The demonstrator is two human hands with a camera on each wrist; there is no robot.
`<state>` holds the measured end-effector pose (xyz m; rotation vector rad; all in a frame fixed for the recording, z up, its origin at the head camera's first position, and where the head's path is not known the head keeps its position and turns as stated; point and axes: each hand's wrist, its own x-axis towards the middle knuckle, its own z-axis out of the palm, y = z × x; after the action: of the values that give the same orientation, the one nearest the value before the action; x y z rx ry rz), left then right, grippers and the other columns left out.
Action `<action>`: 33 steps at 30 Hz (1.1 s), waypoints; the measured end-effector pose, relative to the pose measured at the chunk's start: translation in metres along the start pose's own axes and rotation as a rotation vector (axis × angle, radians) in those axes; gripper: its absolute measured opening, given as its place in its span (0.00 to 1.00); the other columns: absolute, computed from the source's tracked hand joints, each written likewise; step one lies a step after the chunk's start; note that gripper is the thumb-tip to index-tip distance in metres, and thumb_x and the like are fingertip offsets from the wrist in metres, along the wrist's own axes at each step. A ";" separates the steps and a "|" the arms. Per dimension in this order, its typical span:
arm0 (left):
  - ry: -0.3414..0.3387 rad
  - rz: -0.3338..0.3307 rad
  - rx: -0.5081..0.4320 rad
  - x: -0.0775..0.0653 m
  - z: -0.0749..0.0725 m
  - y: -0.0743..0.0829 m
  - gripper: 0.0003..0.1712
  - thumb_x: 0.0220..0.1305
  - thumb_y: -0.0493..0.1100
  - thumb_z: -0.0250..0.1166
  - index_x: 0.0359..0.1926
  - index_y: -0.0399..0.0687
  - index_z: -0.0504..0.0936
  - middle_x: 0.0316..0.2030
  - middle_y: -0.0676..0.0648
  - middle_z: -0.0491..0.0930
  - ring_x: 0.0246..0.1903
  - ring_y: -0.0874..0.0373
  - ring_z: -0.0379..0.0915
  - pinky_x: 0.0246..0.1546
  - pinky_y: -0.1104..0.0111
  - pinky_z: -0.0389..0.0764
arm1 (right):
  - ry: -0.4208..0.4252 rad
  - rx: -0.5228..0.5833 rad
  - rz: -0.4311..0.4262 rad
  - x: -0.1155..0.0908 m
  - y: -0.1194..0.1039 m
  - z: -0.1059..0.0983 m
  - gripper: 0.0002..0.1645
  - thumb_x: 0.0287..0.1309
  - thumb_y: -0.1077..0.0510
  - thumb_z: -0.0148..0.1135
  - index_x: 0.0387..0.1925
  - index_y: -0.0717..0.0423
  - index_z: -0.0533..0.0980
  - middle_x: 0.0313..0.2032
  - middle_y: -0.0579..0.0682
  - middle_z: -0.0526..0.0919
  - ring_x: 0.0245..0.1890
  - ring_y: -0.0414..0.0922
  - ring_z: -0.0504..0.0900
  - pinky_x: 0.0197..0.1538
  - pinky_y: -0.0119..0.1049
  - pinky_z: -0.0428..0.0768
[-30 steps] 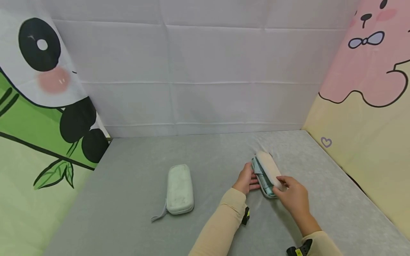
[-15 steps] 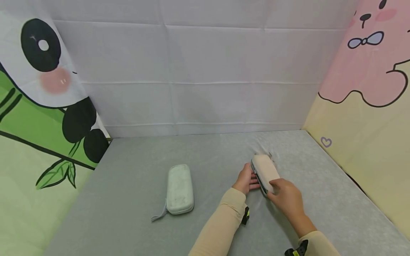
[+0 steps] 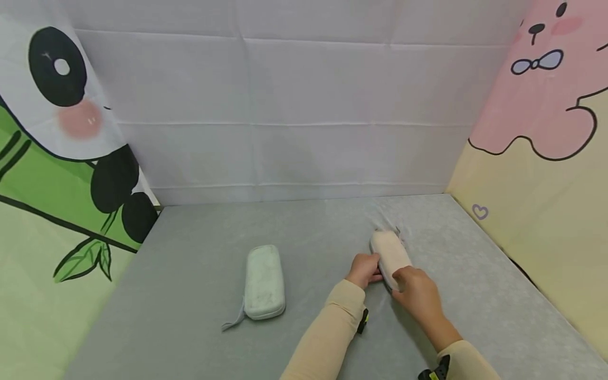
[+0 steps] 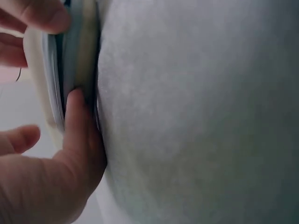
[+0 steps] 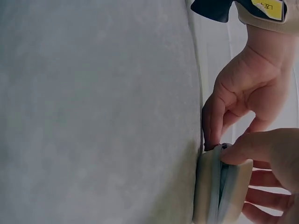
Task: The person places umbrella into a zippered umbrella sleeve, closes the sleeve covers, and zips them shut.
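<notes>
A cream zipped pencil case (image 3: 390, 251) lies on the grey cloth, right of centre in the head view. Its lid is down over the base. A gap along the zip shows a blue-green lining in both wrist views. My right hand (image 3: 420, 295) pinches the near end of the case, thumb (image 5: 245, 148) at the zip and fingers over the lid. On the case's left side, my left hand (image 3: 364, 270) touches the zip edge with an extended finger (image 4: 77, 116); its thumb stands apart from the lid in the left wrist view. The zip pull cannot be made out.
A pale green zipped case (image 3: 265, 282) with a grey wrist loop (image 3: 234, 323) lies to the left on the grey cloth surface (image 3: 180, 295). A white sheet (image 3: 304, 105) hangs behind; printed cartoon cloths stand at the left and right.
The cream case's raised lid has come down over the teal interior, with my right hand moving leftward along with it. My left hand has shifted slightly down the case's left side.
</notes>
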<state>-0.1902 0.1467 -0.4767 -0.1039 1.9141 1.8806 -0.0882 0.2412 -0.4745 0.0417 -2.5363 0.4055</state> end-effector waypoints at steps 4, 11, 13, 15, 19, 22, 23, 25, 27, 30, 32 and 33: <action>0.057 0.073 0.218 -0.001 0.000 -0.001 0.11 0.59 0.40 0.59 0.24 0.39 0.75 0.17 0.46 0.71 0.16 0.56 0.74 0.21 0.66 0.79 | 0.004 0.032 -0.021 0.001 -0.002 0.003 0.23 0.20 0.70 0.77 0.27 0.60 0.79 0.29 0.53 0.80 0.28 0.53 0.76 0.31 0.48 0.75; 0.084 0.134 0.304 -0.005 -0.001 -0.003 0.17 0.53 0.44 0.69 0.34 0.33 0.77 0.25 0.44 0.75 0.19 0.53 0.75 0.22 0.65 0.79 | -0.073 0.217 0.070 0.004 0.003 -0.003 0.12 0.39 0.67 0.73 0.31 0.61 0.81 0.31 0.53 0.81 0.31 0.52 0.78 0.36 0.48 0.76; 0.092 0.133 0.330 -0.006 0.000 -0.002 0.20 0.51 0.45 0.70 0.36 0.32 0.77 0.26 0.45 0.75 0.20 0.54 0.74 0.22 0.66 0.78 | -0.096 0.294 0.190 0.005 0.009 -0.007 0.11 0.48 0.65 0.69 0.36 0.64 0.80 0.34 0.56 0.81 0.35 0.53 0.78 0.39 0.48 0.77; 0.103 0.121 0.340 -0.007 0.003 -0.002 0.20 0.51 0.45 0.70 0.36 0.32 0.77 0.26 0.45 0.75 0.19 0.54 0.74 0.22 0.65 0.78 | -0.123 0.349 0.335 0.005 0.017 -0.011 0.15 0.53 0.62 0.65 0.43 0.66 0.78 0.37 0.60 0.80 0.38 0.55 0.78 0.41 0.49 0.77; 0.124 0.104 0.351 -0.009 0.009 0.000 0.20 0.51 0.45 0.70 0.36 0.33 0.76 0.25 0.45 0.74 0.19 0.54 0.73 0.22 0.65 0.77 | -0.231 0.396 0.559 0.005 0.033 -0.015 0.29 0.59 0.52 0.61 0.54 0.70 0.70 0.45 0.68 0.76 0.44 0.60 0.75 0.41 0.48 0.76; 0.138 0.093 0.350 -0.010 0.012 0.001 0.20 0.51 0.44 0.70 0.37 0.33 0.76 0.26 0.45 0.73 0.19 0.54 0.72 0.22 0.65 0.77 | -0.301 0.433 0.613 0.007 0.039 -0.015 0.32 0.61 0.48 0.58 0.55 0.72 0.70 0.47 0.69 0.75 0.47 0.61 0.74 0.43 0.49 0.75; 0.141 0.091 0.349 -0.010 0.013 0.001 0.20 0.52 0.44 0.70 0.38 0.33 0.75 0.26 0.45 0.73 0.20 0.54 0.72 0.22 0.65 0.77 | -0.314 0.441 0.617 0.008 0.040 -0.014 0.32 0.61 0.48 0.57 0.54 0.73 0.70 0.47 0.68 0.76 0.47 0.61 0.74 0.43 0.49 0.75; 0.144 0.086 0.338 -0.009 0.014 0.002 0.21 0.52 0.44 0.70 0.40 0.33 0.75 0.27 0.45 0.73 0.21 0.54 0.72 0.23 0.65 0.77 | -0.317 0.445 0.615 0.010 0.040 -0.013 0.29 0.61 0.50 0.57 0.51 0.73 0.72 0.47 0.67 0.77 0.46 0.60 0.75 0.44 0.49 0.74; 0.138 0.090 0.325 -0.008 0.014 0.001 0.21 0.52 0.44 0.70 0.41 0.33 0.75 0.28 0.45 0.73 0.22 0.54 0.72 0.23 0.65 0.77 | -0.301 0.436 0.607 0.010 0.040 -0.011 0.27 0.61 0.51 0.57 0.49 0.73 0.74 0.45 0.66 0.78 0.45 0.59 0.76 0.44 0.48 0.74; 0.121 0.090 0.274 -0.007 0.014 0.001 0.22 0.51 0.43 0.70 0.42 0.34 0.75 0.29 0.45 0.74 0.23 0.54 0.73 0.24 0.64 0.78 | -0.271 0.417 0.586 0.009 0.039 -0.010 0.25 0.61 0.54 0.58 0.48 0.74 0.75 0.43 0.66 0.80 0.43 0.59 0.77 0.40 0.45 0.76; 0.105 0.089 0.226 -0.005 0.013 -0.001 0.19 0.51 0.42 0.71 0.40 0.34 0.77 0.29 0.46 0.75 0.24 0.54 0.75 0.25 0.64 0.79 | -0.255 0.415 0.579 0.008 0.039 -0.010 0.24 0.61 0.54 0.58 0.48 0.74 0.74 0.42 0.66 0.80 0.42 0.59 0.78 0.37 0.43 0.77; 0.099 0.084 0.199 -0.004 0.013 -0.002 0.18 0.50 0.42 0.71 0.38 0.35 0.77 0.28 0.46 0.75 0.24 0.54 0.76 0.25 0.64 0.79 | -0.250 0.414 0.577 0.008 0.039 -0.011 0.24 0.61 0.55 0.58 0.48 0.74 0.74 0.42 0.66 0.80 0.42 0.59 0.78 0.36 0.42 0.78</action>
<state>-0.1826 0.1585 -0.4764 -0.0560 2.1934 1.7550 -0.0934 0.2820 -0.4725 -0.5219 -2.6261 1.2114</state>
